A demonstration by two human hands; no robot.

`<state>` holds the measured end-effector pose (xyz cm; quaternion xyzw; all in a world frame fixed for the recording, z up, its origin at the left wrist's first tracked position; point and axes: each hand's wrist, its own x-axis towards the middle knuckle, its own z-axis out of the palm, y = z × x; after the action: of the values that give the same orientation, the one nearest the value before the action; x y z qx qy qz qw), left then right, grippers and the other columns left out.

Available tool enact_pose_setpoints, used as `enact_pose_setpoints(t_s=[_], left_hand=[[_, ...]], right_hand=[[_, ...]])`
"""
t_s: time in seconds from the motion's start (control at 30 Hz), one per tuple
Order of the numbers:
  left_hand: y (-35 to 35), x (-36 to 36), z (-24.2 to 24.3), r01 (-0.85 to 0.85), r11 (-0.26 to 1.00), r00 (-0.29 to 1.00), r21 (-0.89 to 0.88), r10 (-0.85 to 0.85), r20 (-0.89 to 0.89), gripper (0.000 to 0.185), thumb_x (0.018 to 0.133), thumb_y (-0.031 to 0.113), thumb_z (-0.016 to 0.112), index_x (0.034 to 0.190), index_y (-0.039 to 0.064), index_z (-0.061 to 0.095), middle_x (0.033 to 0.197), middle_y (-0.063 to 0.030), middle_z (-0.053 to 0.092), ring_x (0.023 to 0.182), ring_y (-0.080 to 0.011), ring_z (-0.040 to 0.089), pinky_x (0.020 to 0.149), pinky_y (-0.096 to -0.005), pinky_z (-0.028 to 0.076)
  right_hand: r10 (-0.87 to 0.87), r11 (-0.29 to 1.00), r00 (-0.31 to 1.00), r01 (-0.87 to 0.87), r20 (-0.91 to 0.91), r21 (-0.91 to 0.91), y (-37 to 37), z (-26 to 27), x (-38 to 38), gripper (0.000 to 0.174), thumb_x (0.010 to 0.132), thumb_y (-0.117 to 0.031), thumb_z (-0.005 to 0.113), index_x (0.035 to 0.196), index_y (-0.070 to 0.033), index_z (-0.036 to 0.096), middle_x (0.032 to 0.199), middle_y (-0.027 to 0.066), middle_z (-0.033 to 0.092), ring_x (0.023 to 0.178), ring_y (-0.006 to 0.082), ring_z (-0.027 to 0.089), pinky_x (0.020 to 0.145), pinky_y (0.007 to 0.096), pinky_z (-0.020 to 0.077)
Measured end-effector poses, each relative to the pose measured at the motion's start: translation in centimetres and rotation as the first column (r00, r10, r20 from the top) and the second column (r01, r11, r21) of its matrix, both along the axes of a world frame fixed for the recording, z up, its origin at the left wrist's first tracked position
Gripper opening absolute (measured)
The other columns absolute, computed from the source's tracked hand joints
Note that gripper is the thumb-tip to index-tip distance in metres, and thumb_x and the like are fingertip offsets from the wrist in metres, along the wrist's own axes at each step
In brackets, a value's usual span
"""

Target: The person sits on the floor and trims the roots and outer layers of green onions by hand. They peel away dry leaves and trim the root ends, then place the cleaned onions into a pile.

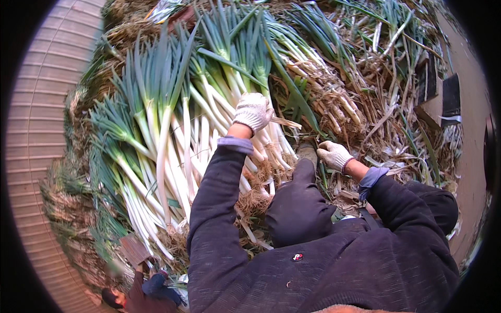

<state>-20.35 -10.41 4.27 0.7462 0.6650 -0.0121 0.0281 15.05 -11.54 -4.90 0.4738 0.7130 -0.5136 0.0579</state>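
Observation:
My left hand, in a whitish knit glove, is over the white stems of a pile of large green onions. Its fingers curl downward out of sight, so any grip is hidden. From beside that thumb juts a dry, pale leaf strip. My right hand, gloved the same way, has curled fingers just right of my shoe. Close above it, a long green leaf ends; contact is unclear. Rooty ends of the cleaner onions point toward my knee.
Untrimmed onions with dry brown husks lie at upper right. Loose leaf litter covers the ground there, beside a dark-topped wooden block. A ribbed wall curves along the left. Another person sits at lower left near a brown board.

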Motion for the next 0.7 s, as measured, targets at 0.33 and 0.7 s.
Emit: enact_pose_setpoints(t_s=[0.33,0.7], left_hand=[[3.4,-0.2,-5.3,-0.109,0.925,0.920,-0.365,-0.046,-0.389,0.051,0.094,0.051,0.072,0.120,0.008,0.082,0.141,-0.0181,0.068,0.140,-0.0354,0.058,0.129,-0.0530,0.032],[6.7,16.4,-3.8,0.036,0.997,0.967,-0.072,-0.016,0.256,0.035,0.092,0.039,0.080,0.100,0.006,0.077,0.098,-0.0163,0.074,0.097,-0.0371,0.071,0.088,-0.0491,0.056]], right_hand=[[-0.442,0.781,0.888,0.311,0.127,0.542,14.0,-6.6,13.4,0.049,0.102,-0.043,0.061,0.135,-0.007,0.068,0.127,0.0253,0.073,0.119,0.0435,0.070,0.102,0.0524,0.0559],[-0.377,0.872,0.697,0.046,0.610,0.488,22.0,-13.8,18.3,0.089,0.086,-0.033,0.080,0.159,-0.008,0.037,0.142,0.0210,0.055,0.136,0.0403,0.055,0.114,0.0556,0.0447]])
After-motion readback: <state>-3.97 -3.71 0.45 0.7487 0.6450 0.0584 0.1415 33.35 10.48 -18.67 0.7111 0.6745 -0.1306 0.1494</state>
